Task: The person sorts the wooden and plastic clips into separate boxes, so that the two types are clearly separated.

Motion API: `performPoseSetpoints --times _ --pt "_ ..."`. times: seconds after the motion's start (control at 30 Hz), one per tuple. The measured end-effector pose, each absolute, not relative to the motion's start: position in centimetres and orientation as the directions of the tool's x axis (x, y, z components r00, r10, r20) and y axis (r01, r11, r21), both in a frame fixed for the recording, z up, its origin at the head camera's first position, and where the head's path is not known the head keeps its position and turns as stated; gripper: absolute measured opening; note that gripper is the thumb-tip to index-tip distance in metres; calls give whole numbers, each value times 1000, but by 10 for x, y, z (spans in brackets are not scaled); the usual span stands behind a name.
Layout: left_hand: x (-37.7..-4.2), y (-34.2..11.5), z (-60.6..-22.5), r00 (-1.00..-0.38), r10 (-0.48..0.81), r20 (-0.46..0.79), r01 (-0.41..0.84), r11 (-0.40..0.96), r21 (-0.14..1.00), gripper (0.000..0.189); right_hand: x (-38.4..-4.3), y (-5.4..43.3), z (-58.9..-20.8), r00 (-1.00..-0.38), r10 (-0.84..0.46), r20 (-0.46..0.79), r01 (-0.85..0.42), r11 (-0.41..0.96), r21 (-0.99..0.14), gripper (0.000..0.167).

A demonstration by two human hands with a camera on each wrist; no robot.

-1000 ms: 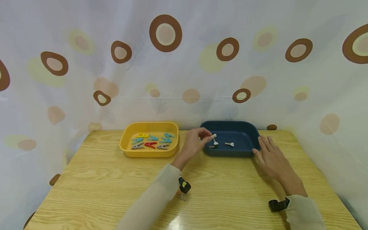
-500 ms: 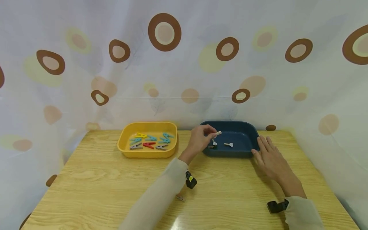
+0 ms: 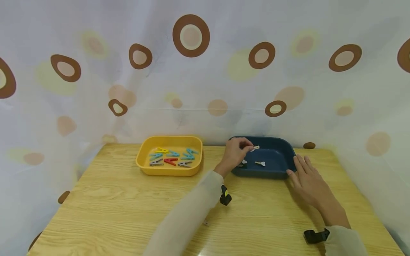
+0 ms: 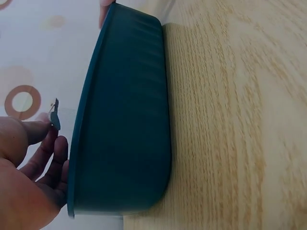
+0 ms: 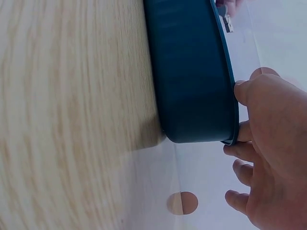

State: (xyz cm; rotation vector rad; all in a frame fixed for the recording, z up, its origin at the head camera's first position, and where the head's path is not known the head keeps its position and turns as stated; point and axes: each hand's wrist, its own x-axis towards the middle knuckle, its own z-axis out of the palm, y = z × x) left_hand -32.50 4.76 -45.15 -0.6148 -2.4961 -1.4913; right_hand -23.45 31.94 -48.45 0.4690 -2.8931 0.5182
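Observation:
My left hand (image 3: 235,153) pinches a small wooden clothespin (image 3: 256,148) with a white end between thumb and fingers, held over the dark blue tray (image 3: 272,175). In the left wrist view the clothespin (image 4: 55,115) stands clear above the tray's rim. Inside that tray lies a clothespin with a white heart (image 3: 262,164); another white-ended clothespin (image 3: 244,162) lies farther left, partly behind my left hand. My right hand (image 3: 310,186) rests against the tray's right end, fingers mostly straight. Its thumb touches the rim in the right wrist view.
A yellow tray (image 3: 169,171) to the left contains several plastic clothespins in blue, red, yellow and grey. One small clip (image 3: 206,223) lies on the wooden table (image 3: 121,209), partly covered by my left sleeve. A patterned curtain (image 3: 198,78) hangs directly behind the table.
My left hand has moved right over the blue tray with the clothespin still pinched. My right hand keeps its place at the tray's end. The head view has shifted slightly.

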Motion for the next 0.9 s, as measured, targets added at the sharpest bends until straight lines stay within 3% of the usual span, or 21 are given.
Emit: performPoseSetpoints --times 0.2,0.9 --pt "-329 53 -455 -932 209 296 359 425 831 11 -236 318 -486 -933 -284 221 -344 884 -316 69" --pt "-343 70 -463 -921 202 333 388 430 815 15 -234 323 -486 -932 -281 230 -345 883 -317 69"
